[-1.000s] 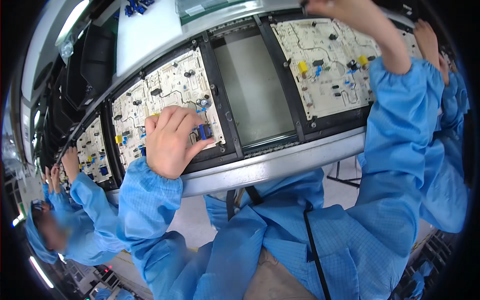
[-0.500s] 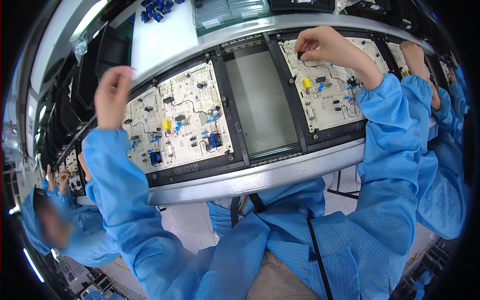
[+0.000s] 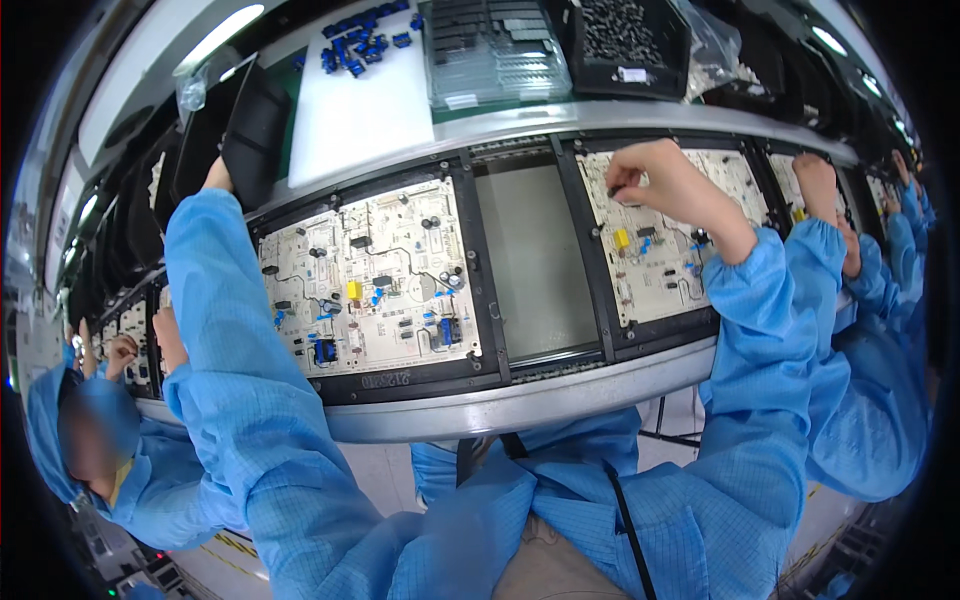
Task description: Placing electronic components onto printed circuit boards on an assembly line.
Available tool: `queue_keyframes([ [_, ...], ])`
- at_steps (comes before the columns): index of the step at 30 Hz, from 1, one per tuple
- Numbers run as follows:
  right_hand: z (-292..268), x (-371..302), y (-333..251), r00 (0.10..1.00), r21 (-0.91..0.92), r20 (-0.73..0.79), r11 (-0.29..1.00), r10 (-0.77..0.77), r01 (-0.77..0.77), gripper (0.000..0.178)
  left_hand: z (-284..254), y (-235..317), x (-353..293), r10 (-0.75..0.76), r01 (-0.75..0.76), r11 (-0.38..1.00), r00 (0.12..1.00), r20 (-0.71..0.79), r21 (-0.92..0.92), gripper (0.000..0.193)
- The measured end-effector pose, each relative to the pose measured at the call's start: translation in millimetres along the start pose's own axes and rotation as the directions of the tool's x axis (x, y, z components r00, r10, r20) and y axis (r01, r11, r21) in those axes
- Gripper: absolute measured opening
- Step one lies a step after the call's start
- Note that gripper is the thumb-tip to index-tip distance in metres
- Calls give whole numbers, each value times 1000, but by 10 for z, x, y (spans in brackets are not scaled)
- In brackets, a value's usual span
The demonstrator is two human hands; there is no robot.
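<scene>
My right hand [image 3: 668, 188] is closed in a pinch on a small black component [image 3: 614, 191], above the far left corner of the right-hand circuit board [image 3: 650, 285]. My left hand [image 3: 219, 176] reaches far left, beside a black bin [image 3: 258, 135] that hides its fingers. Below my left forearm lies the left-hand circuit board [image 3: 410, 325], pale and dotted with black, blue and yellow parts. Each board sits in a black frame [image 3: 490, 290].
Beyond the line are blue components [image 3: 352, 50] on a white surface [image 3: 365, 130], a clear tray [image 3: 497, 75] and a black bin of small dark parts [image 3: 625, 70]. A metal rail [image 3: 520, 402] runs along the near edge. Co-workers in blue flank me; one's hand [image 3: 815, 185] is at right.
My left hand has moved from above the left-hand board to the black bin at the far left. My right hand stays over its board, still pinching the black component. The view has tilted upward.
</scene>
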State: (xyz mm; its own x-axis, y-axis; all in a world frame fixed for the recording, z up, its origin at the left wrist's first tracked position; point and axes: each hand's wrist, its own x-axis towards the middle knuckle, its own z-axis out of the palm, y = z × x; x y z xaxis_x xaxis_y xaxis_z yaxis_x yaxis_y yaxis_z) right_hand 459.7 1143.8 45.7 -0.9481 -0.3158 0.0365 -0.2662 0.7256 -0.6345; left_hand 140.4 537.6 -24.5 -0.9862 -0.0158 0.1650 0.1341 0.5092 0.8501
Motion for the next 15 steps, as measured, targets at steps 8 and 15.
queue_keyframes([
  [8, -220, 1208, -704, 943, -378, 16, 871, -333, 314, 18, -188, 193, -218, -33, 19, 892, 999, 23, 451, 33],
  [15, 520, 3200, -304, 831, -621, -333, 767, -445, 162, 19, 188, 612, -426, 315, -228, 681, 949, 2, 696, 21],
])
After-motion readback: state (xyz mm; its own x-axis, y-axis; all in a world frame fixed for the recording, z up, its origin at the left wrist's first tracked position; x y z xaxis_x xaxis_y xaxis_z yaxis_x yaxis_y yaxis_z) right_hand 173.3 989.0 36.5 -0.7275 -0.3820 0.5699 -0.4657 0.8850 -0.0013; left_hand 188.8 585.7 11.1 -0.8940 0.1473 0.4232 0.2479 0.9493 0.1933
